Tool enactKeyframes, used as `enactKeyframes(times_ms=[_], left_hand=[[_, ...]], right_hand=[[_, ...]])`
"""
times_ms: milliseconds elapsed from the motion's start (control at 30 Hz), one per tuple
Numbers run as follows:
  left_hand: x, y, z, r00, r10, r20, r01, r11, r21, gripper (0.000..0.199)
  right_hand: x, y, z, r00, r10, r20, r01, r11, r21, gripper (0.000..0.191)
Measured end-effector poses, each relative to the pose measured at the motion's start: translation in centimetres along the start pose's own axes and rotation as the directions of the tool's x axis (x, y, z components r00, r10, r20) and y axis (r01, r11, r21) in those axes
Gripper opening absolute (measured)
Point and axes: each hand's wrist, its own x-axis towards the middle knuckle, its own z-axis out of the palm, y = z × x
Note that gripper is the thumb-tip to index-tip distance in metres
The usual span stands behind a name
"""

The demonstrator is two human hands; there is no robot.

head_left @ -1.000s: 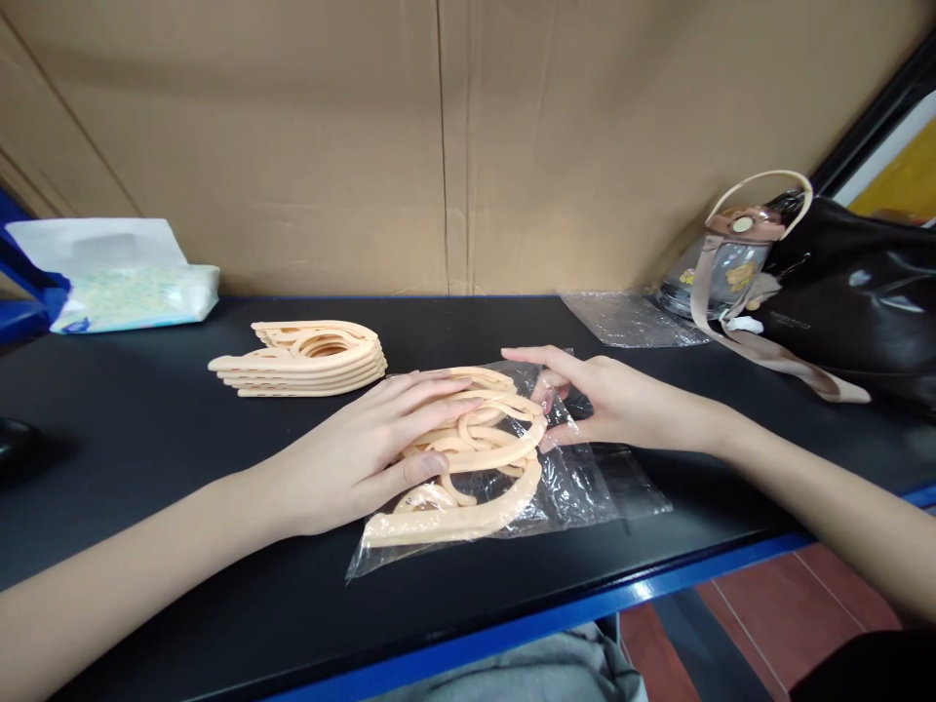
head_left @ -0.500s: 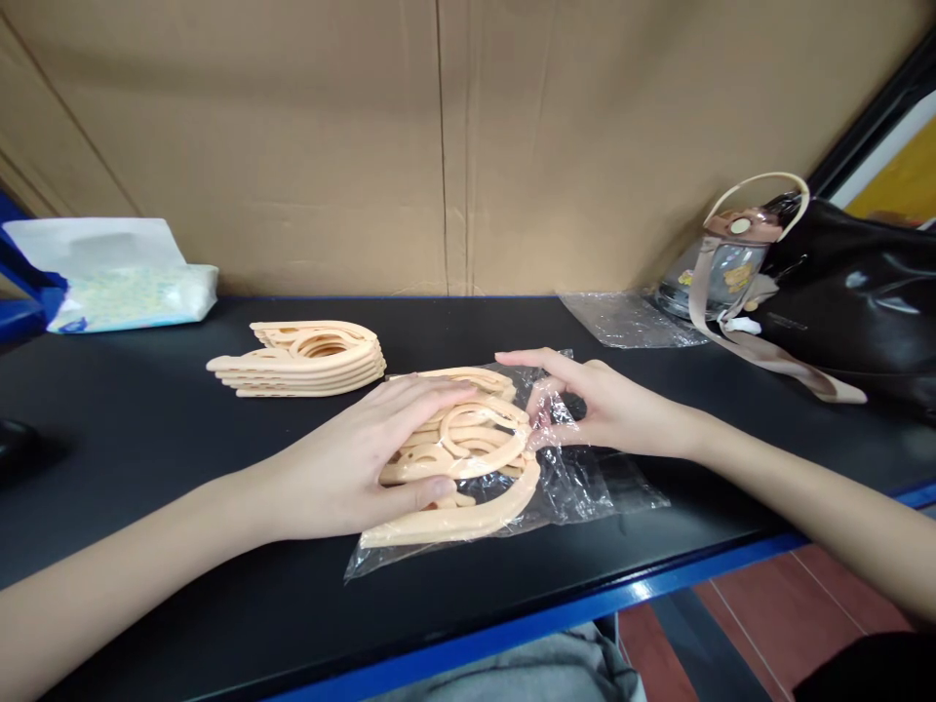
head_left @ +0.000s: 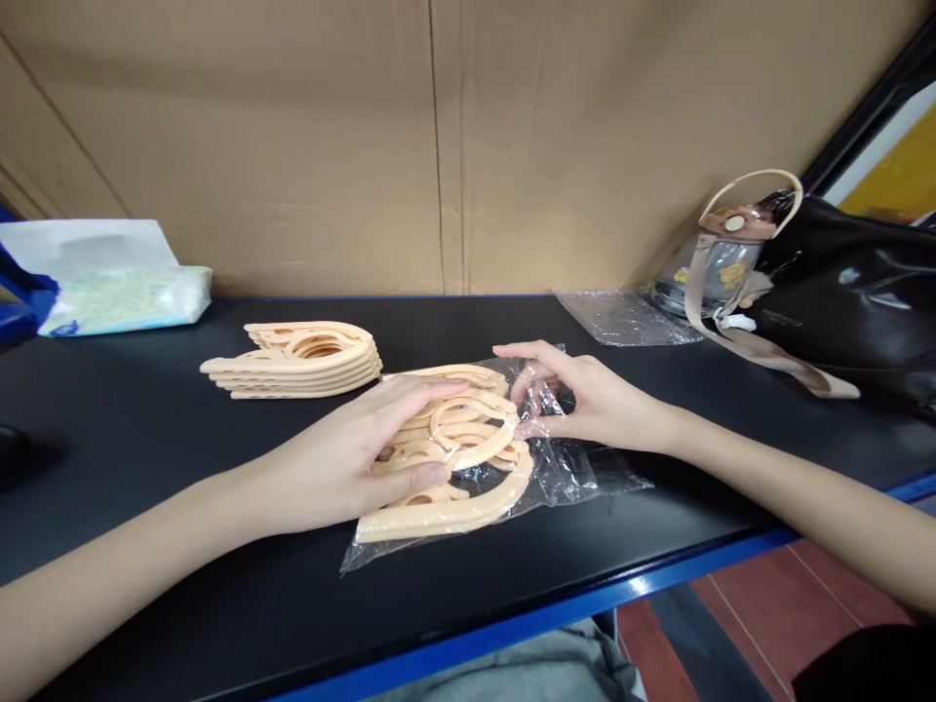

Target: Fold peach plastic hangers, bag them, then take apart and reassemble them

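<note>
Several peach plastic pieces shaped like folded hangers lie inside a clear plastic bag on the black table. My left hand rests on top of the bagged pieces from the left, its fingers spread and thumb apart. At the bag's right part is my right hand, the index finger stretched out to the left and the other fingers curled at the film near the ends of the pieces. Behind my left hand stands a neat stack of the same peach pieces, outside the bag.
A tissue pack sits at the back left. Another clear bag lies flat at the back right, beside a strapped bottle and a black bag. Cardboard rises behind the black table, which has a blue edge.
The view has shifted slightly. My right hand has moved a little up and left at the bag, and my left hand stays on the pieces.
</note>
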Motion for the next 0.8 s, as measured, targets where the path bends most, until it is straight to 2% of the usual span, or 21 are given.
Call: enactKeyframes(times_ms=[133,300,500,700,800], left_hand=[[0.1,-0.1,0.0,1.0,0.016,-0.011,-0.016,1.0,0.005,0.064],[0.2,-0.3,0.3,0.998,0.058,-0.031,-0.058,0.998,-0.008,0.06],[0.1,-0.3,0.4,0.99,0.121,-0.073,-0.129,0.984,-0.125,0.049],[0.0,-0.1,0.5,0.996,0.028,-0.09,-0.049,0.97,-0.236,0.05],[-0.1,-0.3,0.7,0.988,-0.056,-0.144,0.021,0.972,-0.234,0.049]], right_hand=[[-0.1,-0.1,0.3,0.998,-0.043,-0.035,0.043,0.999,-0.01,0.079],[0.1,-0.3,1.2,0.989,-0.135,-0.065,0.125,0.983,-0.137,0.083],[0.6,-0.2,1.9,0.981,-0.18,-0.067,0.163,0.965,-0.208,0.082],[0.5,0.1,2.0,0.984,-0.164,-0.074,0.155,0.981,-0.119,0.081],[0.4,0.1,1.9,0.988,-0.139,-0.068,0.134,0.988,-0.072,0.078]])
